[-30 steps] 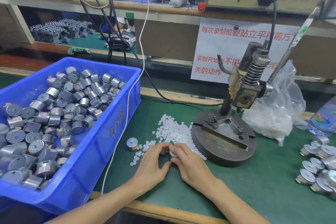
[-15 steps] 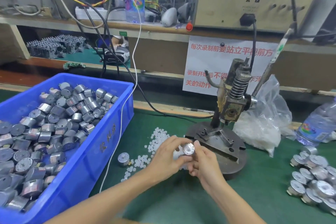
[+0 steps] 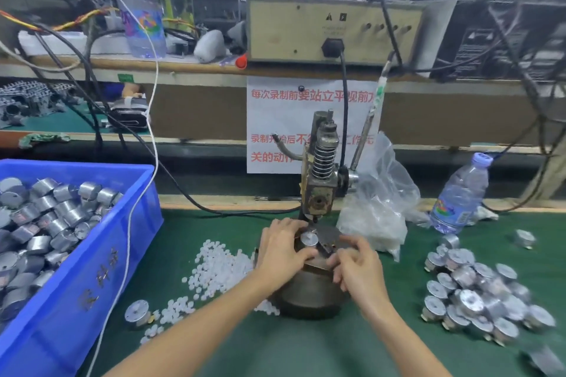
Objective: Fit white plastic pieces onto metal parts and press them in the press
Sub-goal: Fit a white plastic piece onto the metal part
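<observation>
A small round metal part (image 3: pixel 309 239) sits on the base of the hand press (image 3: pixel 318 187), under its ram. My left hand (image 3: pixel 283 249) grips the part with thumb and fingers. My right hand (image 3: pixel 356 265) hovers just right of it over the press base (image 3: pixel 306 297), fingers curled and empty. Loose white plastic pieces (image 3: pixel 214 266) lie in a heap on the green mat left of the press. Whether a white piece is on the part I cannot tell.
A blue bin (image 3: pixel 79 272) full of metal parts stands at the left. A pile of metal parts (image 3: pixel 477 294) lies at the right. One lone part (image 3: pixel 137 312) sits near the white cable (image 3: pixel 128 242). A plastic bag (image 3: pixel 376 211) and a water bottle (image 3: pixel 459 196) stand behind.
Both hands rose from the mat with the metal part and carried it onto the press base. My right hand has let go of it. The camera tilted up.
</observation>
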